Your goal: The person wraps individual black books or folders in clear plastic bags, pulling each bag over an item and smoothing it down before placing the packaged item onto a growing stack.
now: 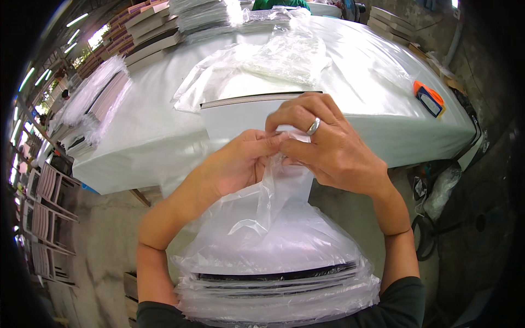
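My left hand (235,162) and my right hand (340,145) meet in front of me, thumbs and fingertips pinched together on the edge of a thin transparent plastic bag (252,210). A ring shows on my right hand. The bag hangs down from my fingers over a stack of flat, plastic-wrapped things (279,298) close to my body; dark edges show between the layers. Behind my hands, a flat pale board or book (232,117) with a dark far edge lies over the table's near edge. My fingers hide part of it.
Loose plastic sheeting (290,54) lies on the covered table (377,93). An orange-and-blue tool (429,99) rests at the right. Wrapped stacks (101,104) and piled boards (150,46) stand at the left. Plastic chairs (49,218) are on the floor. A person in green (281,4) is across the table.
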Tool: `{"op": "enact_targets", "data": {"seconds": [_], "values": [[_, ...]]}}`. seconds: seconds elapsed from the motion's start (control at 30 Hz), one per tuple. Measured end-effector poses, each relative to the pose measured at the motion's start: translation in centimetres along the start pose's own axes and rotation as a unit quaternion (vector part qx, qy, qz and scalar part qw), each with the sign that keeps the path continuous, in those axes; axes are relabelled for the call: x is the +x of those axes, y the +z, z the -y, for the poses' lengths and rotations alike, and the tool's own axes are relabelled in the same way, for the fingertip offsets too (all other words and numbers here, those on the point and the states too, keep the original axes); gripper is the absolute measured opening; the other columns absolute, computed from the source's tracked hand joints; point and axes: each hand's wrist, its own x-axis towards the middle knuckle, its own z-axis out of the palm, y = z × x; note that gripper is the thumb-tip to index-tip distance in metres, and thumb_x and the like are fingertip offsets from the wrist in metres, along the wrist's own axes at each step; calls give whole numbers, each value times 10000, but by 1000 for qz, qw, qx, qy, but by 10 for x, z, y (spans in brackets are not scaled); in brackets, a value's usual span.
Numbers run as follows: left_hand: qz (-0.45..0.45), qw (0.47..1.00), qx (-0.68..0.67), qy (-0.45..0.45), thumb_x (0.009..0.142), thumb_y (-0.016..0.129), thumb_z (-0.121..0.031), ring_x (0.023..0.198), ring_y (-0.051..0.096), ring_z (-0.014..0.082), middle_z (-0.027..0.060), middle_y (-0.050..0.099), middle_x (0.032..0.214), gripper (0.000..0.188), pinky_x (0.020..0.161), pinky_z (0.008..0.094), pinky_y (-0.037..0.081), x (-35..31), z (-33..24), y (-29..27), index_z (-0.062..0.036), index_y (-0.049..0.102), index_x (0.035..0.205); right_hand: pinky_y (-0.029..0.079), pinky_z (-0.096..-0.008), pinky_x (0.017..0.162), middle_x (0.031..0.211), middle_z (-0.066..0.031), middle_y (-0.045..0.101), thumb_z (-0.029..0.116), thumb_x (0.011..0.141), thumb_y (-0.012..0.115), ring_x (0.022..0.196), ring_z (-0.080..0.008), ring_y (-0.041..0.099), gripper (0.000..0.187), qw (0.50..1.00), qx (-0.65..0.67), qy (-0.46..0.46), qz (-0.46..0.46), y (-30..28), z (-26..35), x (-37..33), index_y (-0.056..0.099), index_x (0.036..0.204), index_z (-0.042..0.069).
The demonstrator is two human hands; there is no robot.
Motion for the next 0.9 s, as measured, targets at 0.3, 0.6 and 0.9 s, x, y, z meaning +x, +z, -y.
{"op": "enact_targets", "data": {"seconds": [0.3,0.6,0.9], "values": [[-160,931,328,13,816,632,-294,1006,537,173,85,569,1142,509,840,313,434,-1,52,-35,10,516,1207,264,-202,338,569,-9,452,190,923,522,385,-36,353,169,795,437,418,-53,-8,-14,-17,428,898,52],[-104,964,241,48,910,527,-250,942,569,152,81,581,1104,357,844,294,444,-41,8,-4,-37,523,1196,289,-218,448,568,42,403,252,846,637,520,-34,337,289,770,501,392,45,19,-17,-27,443,790,45],[-205,937,279,39,914,517,-229,817,545,117,69,616,1048,360,739,262,439,-93,39,-87,-37,519,1219,459,-285,789,1017,-63,615,213,899,547,1002,-215,579,199,428,827,333,-151,80,-26,-82,566,1064,101]]}}
